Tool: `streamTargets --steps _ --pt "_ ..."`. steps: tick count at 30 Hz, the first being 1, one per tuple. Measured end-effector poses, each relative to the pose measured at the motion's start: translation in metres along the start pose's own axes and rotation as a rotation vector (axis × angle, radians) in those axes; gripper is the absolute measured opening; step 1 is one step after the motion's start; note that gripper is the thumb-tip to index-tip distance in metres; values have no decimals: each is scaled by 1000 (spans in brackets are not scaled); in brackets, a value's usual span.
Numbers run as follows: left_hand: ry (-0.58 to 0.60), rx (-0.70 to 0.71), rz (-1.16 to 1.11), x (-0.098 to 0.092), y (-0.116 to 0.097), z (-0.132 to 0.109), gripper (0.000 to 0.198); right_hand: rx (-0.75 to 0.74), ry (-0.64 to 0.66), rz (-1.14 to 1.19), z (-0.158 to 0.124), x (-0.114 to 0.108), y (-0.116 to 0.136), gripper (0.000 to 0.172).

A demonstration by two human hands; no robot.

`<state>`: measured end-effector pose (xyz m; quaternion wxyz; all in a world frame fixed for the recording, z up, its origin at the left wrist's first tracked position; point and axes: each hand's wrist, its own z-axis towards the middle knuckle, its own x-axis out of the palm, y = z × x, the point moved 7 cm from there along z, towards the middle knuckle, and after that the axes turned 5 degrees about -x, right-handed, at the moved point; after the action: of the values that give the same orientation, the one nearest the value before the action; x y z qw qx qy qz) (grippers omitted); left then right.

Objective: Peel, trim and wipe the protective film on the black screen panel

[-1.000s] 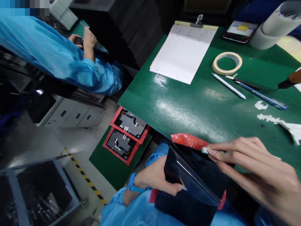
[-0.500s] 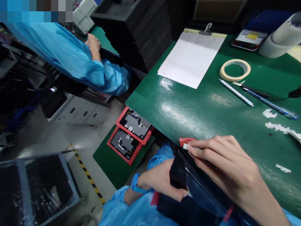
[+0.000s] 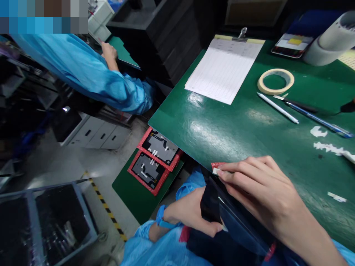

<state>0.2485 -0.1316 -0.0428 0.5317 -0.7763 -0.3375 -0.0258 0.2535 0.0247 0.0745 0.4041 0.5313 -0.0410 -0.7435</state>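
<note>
My left hand (image 3: 191, 212) grips the near side of a dark glossy panel (image 3: 212, 207), its thumb lying on top. A clear film (image 3: 238, 225) stands bowed up from the panel's surface. With its fingertips, my right hand (image 3: 263, 188) pinches a small white block (image 3: 215, 171) at the panel's far edge, over the table's rim. A scrap of red bubble wrap (image 3: 217, 164) pokes out beside that block. The underside of the panel and most of its right part are hidden by my hand and the film.
Ahead on the green table (image 3: 177, 118) lie a clipboard with paper (image 3: 224, 70), a tape roll (image 3: 276, 81), a white pen (image 3: 277, 107) and white scraps (image 3: 330, 149). Panels on red bubble wrap (image 3: 148, 170) rest on a lower board. At left, a co-worker's blue sleeve (image 3: 83, 70) shows.
My right hand has shifted slightly left with the white block, along the panel's far edge. My left hand keeps its grip on the panel. The view has moved a little.
</note>
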Motion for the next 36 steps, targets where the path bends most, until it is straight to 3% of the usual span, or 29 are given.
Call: streamTargets --steps 16,22,29,36 --pt "35 -49 -16 0 4 2 34 137 -7 -48 -64 -41 -17 14" --pt "-3 -96 -57 2 3 1 38 116 -51 -50 -45 -25 -7 12" --pt "-20 -71 83 3 2 2 36 21 -34 -39 -12 -1 2 20" --pt "3 -72 46 4 -1 2 36 54 -19 -65 -25 -11 0 24"
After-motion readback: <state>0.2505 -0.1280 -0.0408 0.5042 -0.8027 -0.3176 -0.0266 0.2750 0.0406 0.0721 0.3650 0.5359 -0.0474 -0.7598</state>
